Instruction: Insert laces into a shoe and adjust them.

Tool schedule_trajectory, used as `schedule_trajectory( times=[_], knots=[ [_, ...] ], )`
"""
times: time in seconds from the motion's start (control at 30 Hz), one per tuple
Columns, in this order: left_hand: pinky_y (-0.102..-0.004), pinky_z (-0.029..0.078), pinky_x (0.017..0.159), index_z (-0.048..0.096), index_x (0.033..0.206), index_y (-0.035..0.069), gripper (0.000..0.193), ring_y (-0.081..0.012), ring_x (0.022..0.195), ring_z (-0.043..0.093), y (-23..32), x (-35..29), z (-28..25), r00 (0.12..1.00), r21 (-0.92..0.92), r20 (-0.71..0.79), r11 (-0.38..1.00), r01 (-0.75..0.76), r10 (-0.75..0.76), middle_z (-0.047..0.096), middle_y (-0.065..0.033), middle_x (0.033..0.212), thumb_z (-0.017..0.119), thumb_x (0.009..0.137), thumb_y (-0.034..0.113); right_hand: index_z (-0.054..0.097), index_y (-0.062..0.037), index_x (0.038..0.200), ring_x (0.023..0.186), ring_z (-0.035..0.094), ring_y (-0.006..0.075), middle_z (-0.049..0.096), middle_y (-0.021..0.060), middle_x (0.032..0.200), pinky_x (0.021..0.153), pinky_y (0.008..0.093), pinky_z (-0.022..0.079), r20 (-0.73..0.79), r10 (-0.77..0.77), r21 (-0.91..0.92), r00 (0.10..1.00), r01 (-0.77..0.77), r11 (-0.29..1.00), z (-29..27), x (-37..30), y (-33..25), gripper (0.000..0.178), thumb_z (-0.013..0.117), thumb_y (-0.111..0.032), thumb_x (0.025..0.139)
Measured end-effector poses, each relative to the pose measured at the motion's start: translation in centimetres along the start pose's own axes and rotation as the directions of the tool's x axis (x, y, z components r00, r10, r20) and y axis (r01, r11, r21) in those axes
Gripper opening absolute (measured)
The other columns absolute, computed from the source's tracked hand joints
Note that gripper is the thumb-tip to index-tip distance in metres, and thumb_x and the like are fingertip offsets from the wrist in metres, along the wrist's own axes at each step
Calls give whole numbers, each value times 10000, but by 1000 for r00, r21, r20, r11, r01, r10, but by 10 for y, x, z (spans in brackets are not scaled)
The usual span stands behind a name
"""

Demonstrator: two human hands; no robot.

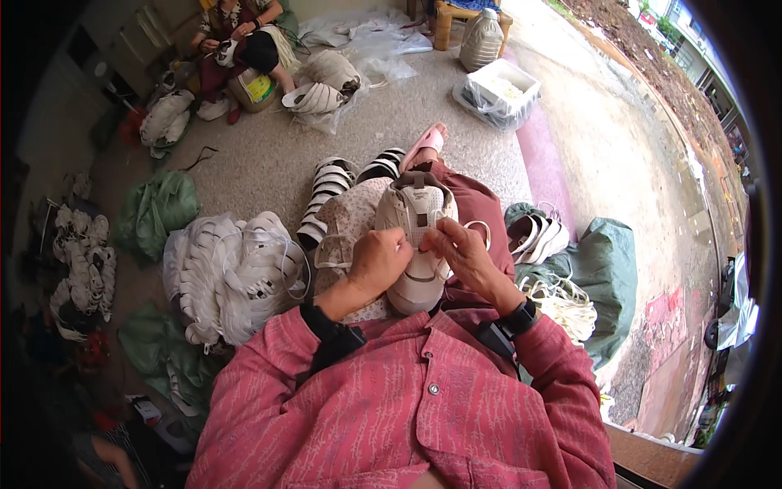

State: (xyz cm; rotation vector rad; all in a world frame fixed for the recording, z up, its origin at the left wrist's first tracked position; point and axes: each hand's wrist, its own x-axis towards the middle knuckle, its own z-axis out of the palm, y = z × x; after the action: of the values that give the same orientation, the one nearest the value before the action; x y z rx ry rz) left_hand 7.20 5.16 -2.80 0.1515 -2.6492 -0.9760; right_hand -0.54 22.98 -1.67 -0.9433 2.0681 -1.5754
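Note:
A beige and white sneaker [415, 281] lies across my lap, its toe toward me and its dark-lined collar pointing away. My left hand [380, 259] is closed at the left side of the lacing area, thumb and fingers pressed together. Over the right side, my right hand [464, 251] pinches at the eyelets with bent fingers. A white shoelace [487, 228] loops out beside the right hand, and another lace loop [320, 254] sticks out past the left one. The exact spot where the fingertips grip the lace is partly hidden.
A pile of white shoe uppers [236, 277] in plastic sits to my left. Striped shoe parts [330, 191] lie ahead; a green sack [611, 277] and white laces [562, 310] are right. Farther off are a white bin [503, 85] and a seated person [236, 37] handling a shoe.

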Motion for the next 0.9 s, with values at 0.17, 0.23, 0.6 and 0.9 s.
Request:
schedule_trajectory(
  times=[0.17,0.23,0.6,0.9],
  knots=[
    [-460,485,581,649,745,44,109,-375,641,639,7,7,-8,998,-17,37,999,45,-44,606,-202,639,625,780,144,566,-15,945,707,573,125,649,46,788,638,287,469,-2,13,36,1000,-13,999,2,1,5,234,526,-238,1004],
    [-485,489,743,661,886,61,182,-373,781,641,17,11,-18,981,234,196,971,-47,0,644,-173,803,633,761,191,573,-24,970,731,569,105,649,37,819,649,259,465,22,61,132,998,-63,989,-1,3,5,203,524,-218,1007],
    [-372,483,799,555,1009,42,346,-299,933,585,1,46,-58,763,-139,488,901,-411,424,510,-114,1018,716,721,147,603,-31,1040,677,581,73,659,35,824,595,209,471,5,73,281,997,-72,957,-42,47,-54,239,534,-258,1007],
    [-335,494,708,579,903,26,282,-241,817,594,-17,58,-59,709,-374,533,880,-294,463,523,-97,939,757,688,72,653,-67,1005,599,625,149,648,54,689,584,291,484,481,-119,-339,869,309,889,-22,60,-32,167,498,-105,954]
  ],
)
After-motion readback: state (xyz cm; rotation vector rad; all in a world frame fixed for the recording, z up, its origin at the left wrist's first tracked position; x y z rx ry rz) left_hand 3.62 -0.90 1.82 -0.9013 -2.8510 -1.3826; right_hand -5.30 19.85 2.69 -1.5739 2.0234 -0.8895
